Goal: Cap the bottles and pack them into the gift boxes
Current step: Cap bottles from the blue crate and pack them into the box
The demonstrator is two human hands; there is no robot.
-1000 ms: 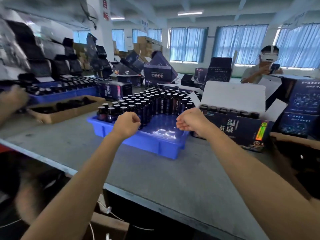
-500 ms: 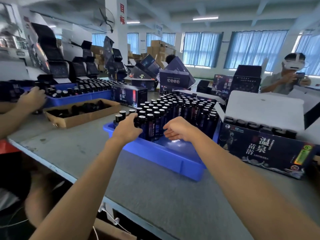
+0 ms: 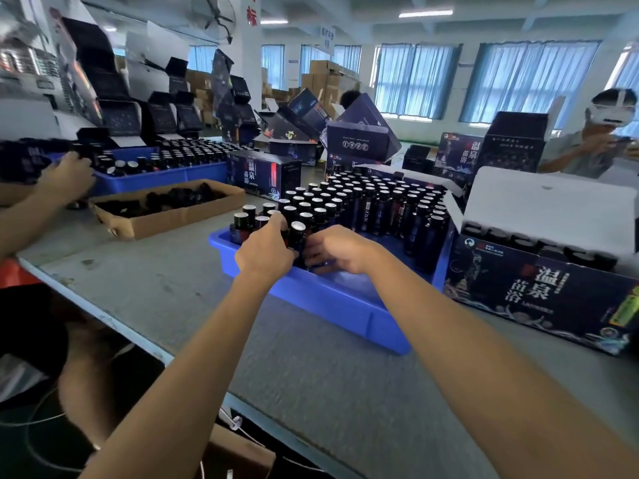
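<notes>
Grey and scuffed, the desk [image 3: 166, 281] runs through a bright workroom with blue curtains on the far windows. On it sits a blue tray [image 3: 332, 299] packed with dark bottles [image 3: 373, 205], most showing silver tops. Both bare hands reach into the tray's near left corner. The left hand [image 3: 264, 252] has its grip curled around bottles there, fingers wrapped over their necks. The right hand [image 3: 337, 248] is just beside it, grip closed against one bottle [image 3: 296, 235] that stands between the two hands; how firmly it pinches I cannot tell.

Right of the tray, touching its end, stands an open gift box [image 3: 539, 292], its white flap up and a row of black-capped bottles inside along the top edge. Left of the tray lies a shallow cardboard tray [image 3: 166, 216] holding loose black caps [image 3: 179, 197]. Behind that is a second blue tray [image 3: 162, 176] of bottles, where another person's hand [image 3: 65, 176] works. More dark boxes [image 3: 266, 174] stand further back, and a person in a white headset [image 3: 612, 112] is at the far right.
</notes>
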